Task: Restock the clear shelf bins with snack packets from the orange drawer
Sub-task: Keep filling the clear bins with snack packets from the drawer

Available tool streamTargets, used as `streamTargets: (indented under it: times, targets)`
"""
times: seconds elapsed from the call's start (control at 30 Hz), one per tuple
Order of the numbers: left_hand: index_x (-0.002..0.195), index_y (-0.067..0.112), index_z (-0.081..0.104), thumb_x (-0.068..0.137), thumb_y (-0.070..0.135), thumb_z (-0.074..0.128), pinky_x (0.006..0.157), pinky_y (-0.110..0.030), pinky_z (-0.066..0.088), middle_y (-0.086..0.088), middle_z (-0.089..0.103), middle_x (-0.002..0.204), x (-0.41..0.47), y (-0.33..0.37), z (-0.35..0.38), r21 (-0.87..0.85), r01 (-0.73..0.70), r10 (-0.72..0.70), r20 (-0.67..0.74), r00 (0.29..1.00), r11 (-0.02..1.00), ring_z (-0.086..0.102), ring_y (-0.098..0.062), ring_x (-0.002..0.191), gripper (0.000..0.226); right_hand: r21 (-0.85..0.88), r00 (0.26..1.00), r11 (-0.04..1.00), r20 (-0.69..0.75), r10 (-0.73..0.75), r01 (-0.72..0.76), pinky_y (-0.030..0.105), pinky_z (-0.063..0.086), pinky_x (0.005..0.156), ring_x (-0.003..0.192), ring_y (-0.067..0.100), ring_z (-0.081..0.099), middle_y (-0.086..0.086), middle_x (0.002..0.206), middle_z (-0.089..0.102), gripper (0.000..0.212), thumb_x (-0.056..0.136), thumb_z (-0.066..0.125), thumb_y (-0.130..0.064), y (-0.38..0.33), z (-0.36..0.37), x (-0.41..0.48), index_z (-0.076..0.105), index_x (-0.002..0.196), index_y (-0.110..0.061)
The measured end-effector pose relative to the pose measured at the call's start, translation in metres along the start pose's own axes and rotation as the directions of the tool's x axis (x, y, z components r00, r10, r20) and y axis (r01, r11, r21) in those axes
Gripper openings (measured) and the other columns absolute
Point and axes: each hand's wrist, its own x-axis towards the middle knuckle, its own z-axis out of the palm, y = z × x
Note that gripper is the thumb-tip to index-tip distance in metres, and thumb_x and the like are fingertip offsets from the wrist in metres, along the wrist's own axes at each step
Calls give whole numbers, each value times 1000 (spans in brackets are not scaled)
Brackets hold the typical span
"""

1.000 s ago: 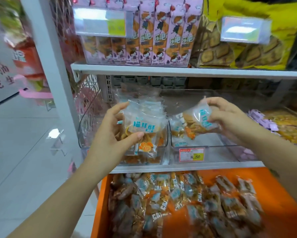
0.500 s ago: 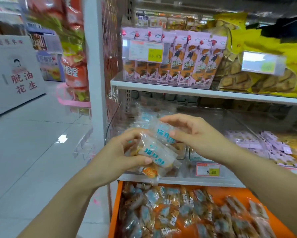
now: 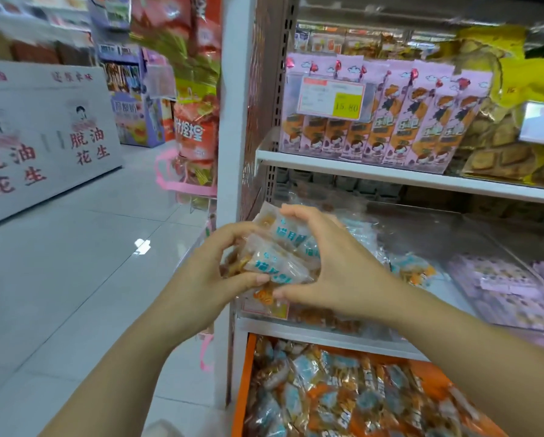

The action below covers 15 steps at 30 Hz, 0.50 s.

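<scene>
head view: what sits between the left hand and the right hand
A bundle of small clear snack packets with blue lettering: the left hand pinches it from one side, the right hand holds the other. The head view shows this.

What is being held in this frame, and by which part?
A small stack of clear snack packets, held between both hands: the left hand pinches its left end, thumb underneath; the right hand wraps its right side, fingers over the top.

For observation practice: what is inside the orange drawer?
The orange drawer holds a heap of clear snack packets with blue labels. Under the heap, and behind the right arm, nothing can be seen.
</scene>
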Motion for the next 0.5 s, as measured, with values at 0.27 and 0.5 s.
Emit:
streamTargets:
  times: [0.27, 0.5]
  targets:
    - [117, 42, 51, 77, 20, 75, 105, -36, 40, 18, 47, 135, 25, -25, 12, 442, -142, 243, -180, 953, 886, 38, -3, 128, 51, 98, 987, 990, -130, -89, 103, 31, 41, 98, 119, 5, 40, -15, 127, 41, 72, 71, 75, -26, 36, 14, 34, 28, 123, -45]
    - [125, 42, 36, 70, 22, 82, 101, -30, 30, 12, 52, 135, 43, -29, 18, 723, -113, 353, -190, 916, 681, 42, -13, 124, 75, 50, 961, 982, -220, -164, 179, 22, 30, 104, 129, 7, 33, -14, 138, 37, 72, 68, 71, -25, 59, 19, 47, 32, 127, -38]
